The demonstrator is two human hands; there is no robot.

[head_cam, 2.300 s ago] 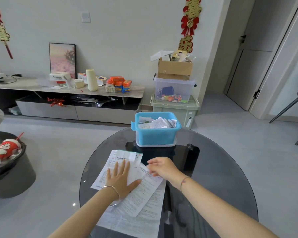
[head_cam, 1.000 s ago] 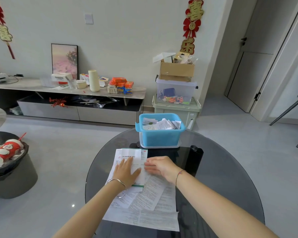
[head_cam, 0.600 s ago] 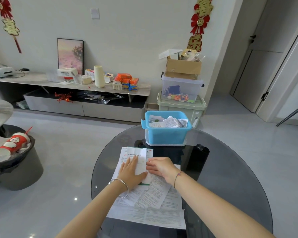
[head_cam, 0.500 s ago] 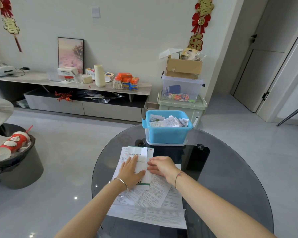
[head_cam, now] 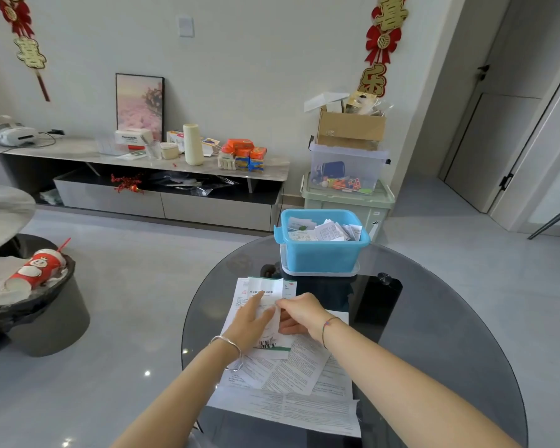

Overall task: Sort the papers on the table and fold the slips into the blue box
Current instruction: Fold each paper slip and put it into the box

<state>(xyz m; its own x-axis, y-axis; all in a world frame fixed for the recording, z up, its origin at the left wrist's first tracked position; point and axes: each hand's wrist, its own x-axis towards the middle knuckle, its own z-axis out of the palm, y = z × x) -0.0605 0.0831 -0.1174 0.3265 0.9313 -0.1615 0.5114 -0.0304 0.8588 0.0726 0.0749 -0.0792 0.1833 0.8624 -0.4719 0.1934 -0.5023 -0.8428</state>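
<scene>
A pile of printed white papers (head_cam: 291, 392) lies on the round dark glass table (head_cam: 434, 350). On top lies a narrow slip (head_cam: 265, 287) with green edging. My left hand (head_cam: 251, 318) presses flat on that slip, fingers straight. My right hand (head_cam: 299, 313) pinches the slip's right edge, which is lifted off the pile. The blue box (head_cam: 320, 250) stands beyond the papers on a clear lid, with several folded slips inside.
A black bin (head_cam: 36, 315) with a red cup stands on the floor to the left. Behind the table are stacked storage boxes (head_cam: 348, 176) and a low cabinet (head_cam: 162, 189) along the wall. A black object (head_cam: 379, 299) shows under the glass.
My right hand went from lying on the papers to pinching and lifting the slip's right edge. My left hand stayed pressed on the slip. The camera shifted slightly.
</scene>
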